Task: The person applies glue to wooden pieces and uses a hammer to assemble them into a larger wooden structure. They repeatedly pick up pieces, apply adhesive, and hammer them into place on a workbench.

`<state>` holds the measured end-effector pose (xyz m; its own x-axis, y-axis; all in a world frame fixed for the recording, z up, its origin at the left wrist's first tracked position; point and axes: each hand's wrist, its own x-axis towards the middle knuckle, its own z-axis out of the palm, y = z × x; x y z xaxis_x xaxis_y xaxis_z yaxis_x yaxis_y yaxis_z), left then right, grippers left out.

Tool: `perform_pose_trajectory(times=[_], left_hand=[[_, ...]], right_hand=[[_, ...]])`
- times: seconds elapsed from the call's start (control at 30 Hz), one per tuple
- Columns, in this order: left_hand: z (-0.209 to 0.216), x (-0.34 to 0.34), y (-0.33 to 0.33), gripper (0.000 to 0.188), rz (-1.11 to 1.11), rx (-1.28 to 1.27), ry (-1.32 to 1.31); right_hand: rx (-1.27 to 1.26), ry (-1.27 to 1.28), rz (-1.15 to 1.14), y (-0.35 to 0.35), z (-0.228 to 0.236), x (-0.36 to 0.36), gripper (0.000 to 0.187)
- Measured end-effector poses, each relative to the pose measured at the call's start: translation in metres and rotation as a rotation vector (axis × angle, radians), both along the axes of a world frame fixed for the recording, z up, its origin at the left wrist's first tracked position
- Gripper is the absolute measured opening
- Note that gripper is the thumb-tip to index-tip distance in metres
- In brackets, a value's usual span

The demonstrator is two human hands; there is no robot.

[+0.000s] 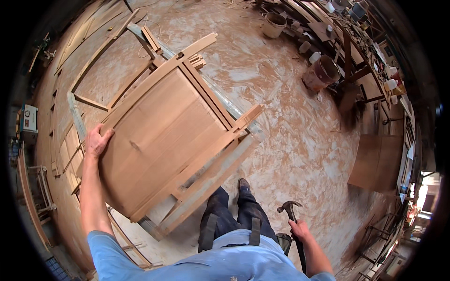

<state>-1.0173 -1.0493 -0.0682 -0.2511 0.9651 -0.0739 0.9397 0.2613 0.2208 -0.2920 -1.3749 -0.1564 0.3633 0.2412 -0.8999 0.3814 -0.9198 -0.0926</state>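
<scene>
As left hand (97, 142) touches panel (159, 145), outstretched, right hand (300, 230) gripping hammer (289, 205)

Workshop floor (300, 159) brown, smeared with whitish streaks. Upper right: long, cluttered wooden tabletop (358, 56) with bottles; pale bucket (273, 27) and larger stained bucket (320, 75) near it. Far right: flat brown panel (375, 161); bright light (427, 194) beyond. Left side: blue-and-white box (30, 118). Edges dim.
</scene>
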Motion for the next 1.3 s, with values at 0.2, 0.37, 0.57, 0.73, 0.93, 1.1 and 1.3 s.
perform_pose_trajectory(times=[0.2,0.37,0.57,0.73,0.93,1.1,1.3], left_hand=[[-0.043,0.001,0.011,0.056,-0.027,-0.132,-0.2],[-0.065,0.01,0.004,0.054,-0.059,-0.219,-0.246],[-0.082,0.011,-0.013,0.055,-0.03,-0.3,-0.314],[-0.101,0.013,-0.024,0.05,-0.001,-0.332,-0.331],[-0.124,0.007,-0.034,0.058,-0.011,-0.324,-0.306],[-0.12,0.011,-0.038,0.058,-0.087,-0.286,-0.146],[-0.067,0.107,-0.061,0.043,-0.084,0.087,-0.424]], right_hand=[[-0.03,-0.057,0.114,-0.006,0.005,-0.025,0.048],[-0.011,-0.047,0.048,0.003,0.009,-0.039,0.047],[0.001,-0.039,-0.023,0.028,0.019,-0.054,0.039],[0.028,-0.012,-0.018,0.04,0.025,-0.059,0.037],[0.119,0.046,0.034,0.062,0.045,-0.07,0.039],[0.297,0.23,0.047,0.127,0.079,-0.101,0.029],[0.742,0.542,-0.017,0.224,0.103,-0.192,0.021]])
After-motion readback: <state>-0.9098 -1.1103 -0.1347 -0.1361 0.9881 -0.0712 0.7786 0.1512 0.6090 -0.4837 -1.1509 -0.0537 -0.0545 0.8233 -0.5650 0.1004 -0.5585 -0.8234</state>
